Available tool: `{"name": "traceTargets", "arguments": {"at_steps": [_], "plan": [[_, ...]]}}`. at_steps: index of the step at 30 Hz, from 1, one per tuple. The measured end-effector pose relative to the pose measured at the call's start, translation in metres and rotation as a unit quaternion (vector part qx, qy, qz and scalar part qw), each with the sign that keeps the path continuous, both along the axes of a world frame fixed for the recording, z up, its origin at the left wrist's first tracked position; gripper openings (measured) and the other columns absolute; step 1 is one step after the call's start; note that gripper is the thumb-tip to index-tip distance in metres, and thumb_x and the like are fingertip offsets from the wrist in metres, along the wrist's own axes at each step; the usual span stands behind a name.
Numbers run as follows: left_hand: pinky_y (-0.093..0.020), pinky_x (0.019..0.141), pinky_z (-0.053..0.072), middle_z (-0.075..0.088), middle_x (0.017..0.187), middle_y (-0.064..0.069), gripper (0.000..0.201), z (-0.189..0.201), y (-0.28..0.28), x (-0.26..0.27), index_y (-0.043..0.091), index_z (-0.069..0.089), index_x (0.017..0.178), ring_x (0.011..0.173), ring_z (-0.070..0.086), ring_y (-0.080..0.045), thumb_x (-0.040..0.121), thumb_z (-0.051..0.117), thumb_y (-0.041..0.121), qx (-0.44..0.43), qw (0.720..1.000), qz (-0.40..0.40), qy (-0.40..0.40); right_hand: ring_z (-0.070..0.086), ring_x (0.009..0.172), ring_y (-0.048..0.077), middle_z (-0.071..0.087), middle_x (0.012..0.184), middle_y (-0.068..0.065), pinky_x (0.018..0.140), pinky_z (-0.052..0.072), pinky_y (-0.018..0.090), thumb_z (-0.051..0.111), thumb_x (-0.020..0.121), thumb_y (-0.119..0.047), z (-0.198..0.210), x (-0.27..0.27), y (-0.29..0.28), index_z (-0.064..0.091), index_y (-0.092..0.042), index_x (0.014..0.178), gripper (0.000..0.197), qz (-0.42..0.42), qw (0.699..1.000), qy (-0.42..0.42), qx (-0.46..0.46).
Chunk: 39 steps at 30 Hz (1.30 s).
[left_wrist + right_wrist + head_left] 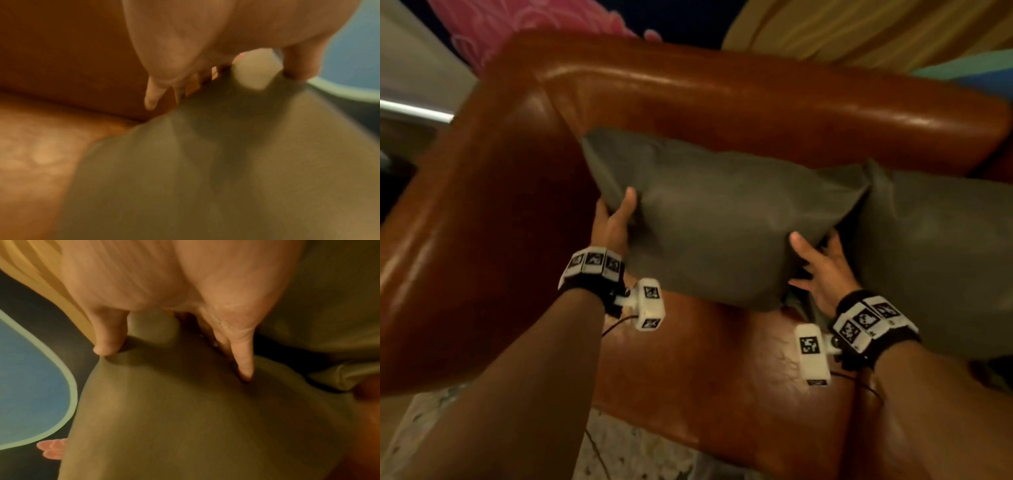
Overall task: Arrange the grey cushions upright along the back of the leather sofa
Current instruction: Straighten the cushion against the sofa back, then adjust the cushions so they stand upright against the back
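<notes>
We grip the cushion [709,219] mid-frame, left hand [616,219] and right hand [822,270] pinching its sides. Next we likely stand it against the sofa [756,99] back.

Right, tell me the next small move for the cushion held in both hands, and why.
Probably ease the held grey cushion back and down until it stands against the sofa back. The left hand and right hand grip its two sides, its lower edge appears lifted off the seat, and a second grey cushion already leans there beside it.
</notes>
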<state>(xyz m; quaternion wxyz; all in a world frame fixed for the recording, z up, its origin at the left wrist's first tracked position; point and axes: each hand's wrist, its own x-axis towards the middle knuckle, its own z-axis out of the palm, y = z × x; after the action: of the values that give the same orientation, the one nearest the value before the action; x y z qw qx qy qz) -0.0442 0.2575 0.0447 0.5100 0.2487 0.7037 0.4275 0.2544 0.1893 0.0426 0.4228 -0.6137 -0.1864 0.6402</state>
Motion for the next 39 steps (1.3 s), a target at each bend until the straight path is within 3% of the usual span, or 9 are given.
{"name": "traceTargets", "arguments": {"at_steps": [6, 11, 19, 25, 27, 30, 33, 36, 39], "plan": [[-0.043, 0.095, 0.050, 0.066, 0.115, 0.010, 0.045, 0.009, 0.023, -0.059, 0.033, 0.055, 0.122, 0.106, 0.063, -0.015, 0.079, 0.071, 0.035, 0.031, 0.998, 0.060, -0.004, 0.057, 0.127, 0.024, 0.062, 0.136, -0.010, 0.104, 0.041, 0.068, 0.090, 0.044, -0.051, -0.001, -0.062, 0.033, 0.043, -0.046, 0.135, 0.103, 0.023, 0.999, 0.014, 0.025], [-0.052, 0.106, 0.044, 0.059, 0.130, 0.003, 0.068, 0.009, 0.054, -0.105, 0.029, 0.042, 0.142, 0.114, 0.058, -0.022, 0.081, 0.066, 0.043, -0.007, 0.998, 0.065, 0.018, 0.056, 0.124, 0.023, 0.055, 0.139, -0.007, 0.098, 0.048, 0.065, 0.080, 0.072, -0.045, -0.006, -0.112, 0.077, 0.029, -0.045, 0.143, 0.087, 0.038, 0.998, -0.042, -0.008], [-0.055, 0.106, 0.043, 0.057, 0.139, 0.003, 0.082, -0.006, 0.052, -0.087, 0.038, 0.045, 0.139, 0.123, 0.056, -0.026, 0.064, 0.070, 0.057, -0.015, 0.999, 0.028, 0.034, 0.050, 0.130, 0.030, 0.049, 0.145, -0.003, 0.094, 0.052, 0.058, 0.079, 0.071, -0.052, -0.014, -0.069, 0.063, 0.027, -0.045, 0.141, 0.087, 0.116, 0.988, -0.075, -0.068], [-0.043, 0.103, 0.047, 0.056, 0.141, -0.001, 0.078, -0.028, -0.009, -0.068, 0.035, 0.046, 0.137, 0.122, 0.058, -0.021, 0.069, 0.057, 0.072, 0.007, 0.971, 0.217, 0.098, 0.056, 0.124, 0.024, 0.053, 0.136, 0.004, 0.098, 0.053, 0.044, 0.070, 0.086, -0.036, -0.008, -0.007, 0.009, 0.044, -0.029, 0.137, 0.058, 0.129, 0.987, -0.093, -0.014], [-0.050, 0.102, 0.048, 0.066, 0.125, -0.008, 0.062, -0.040, -0.042, -0.041, 0.026, 0.061, 0.116, 0.114, 0.063, -0.028, 0.071, 0.055, 0.067, -0.062, 0.965, 0.211, 0.144, 0.065, 0.115, 0.027, 0.065, 0.126, 0.016, 0.090, 0.056, 0.035, 0.072, 0.083, -0.033, -0.003, 0.036, -0.028, 0.061, -0.022, 0.115, 0.035, 0.135, 0.988, -0.076, -0.008], [-0.055, 0.094, 0.052, 0.069, 0.086, -0.016, 0.026, -0.043, -0.087, 0.046, 0.013, 0.068, 0.084, 0.090, 0.066, -0.031, 0.079, 0.056, 0.036, -0.120, 0.975, 0.063, 0.176, 0.074, 0.076, 0.011, 0.078, 0.085, 0.006, 0.068, 0.059, 0.020, 0.085, 0.039, -0.070, 0.008, 0.116, -0.084, 0.071, -0.019, 0.089, 0.073, 0.080, 0.990, -0.119, 0.006], [-0.031, 0.069, 0.057, 0.070, 0.074, -0.011, 0.011, -0.037, -0.104, 0.150, 0.015, 0.070, 0.085, 0.067, 0.067, -0.018, 0.084, 0.059, 0.018, -0.099, 0.983, -0.057, 0.142, 0.070, 0.061, 0.004, 0.075, 0.064, -0.008, 0.062, 0.058, 0.017, 0.072, 0.028, -0.089, 0.005, 0.221, -0.124, 0.074, -0.035, 0.066, 0.067, -0.092, 0.967, -0.238, -0.012], [-0.032, 0.074, 0.054, 0.071, 0.080, 0.003, 0.006, -0.029, -0.095, 0.239, 0.027, 0.067, 0.090, 0.075, 0.066, -0.016, 0.089, 0.063, 0.023, -0.048, 0.989, -0.119, 0.068, 0.072, 0.096, 0.029, 0.074, 0.102, 0.008, 0.093, 0.057, 0.048, 0.061, 0.036, -0.095, -0.013, 0.321, -0.135, 0.061, -0.050, 0.082, 0.065, -0.206, 0.907, -0.366, -0.043], [-0.043, 0.099, 0.047, 0.061, 0.121, 0.007, 0.051, -0.014, -0.077, 0.300, 0.030, 0.052, 0.132, 0.108, 0.060, -0.016, 0.085, 0.066, 0.044, -0.047, 0.984, -0.172, -0.014, 0.057, 0.125, 0.030, 0.056, 0.134, 0.004, 0.099, 0.049, 0.048, 0.069, 0.074, -0.066, -0.010, 0.354, -0.105, 0.043, -0.038, 0.132, 0.069, -0.205, 0.933, -0.289, -0.063]]}}
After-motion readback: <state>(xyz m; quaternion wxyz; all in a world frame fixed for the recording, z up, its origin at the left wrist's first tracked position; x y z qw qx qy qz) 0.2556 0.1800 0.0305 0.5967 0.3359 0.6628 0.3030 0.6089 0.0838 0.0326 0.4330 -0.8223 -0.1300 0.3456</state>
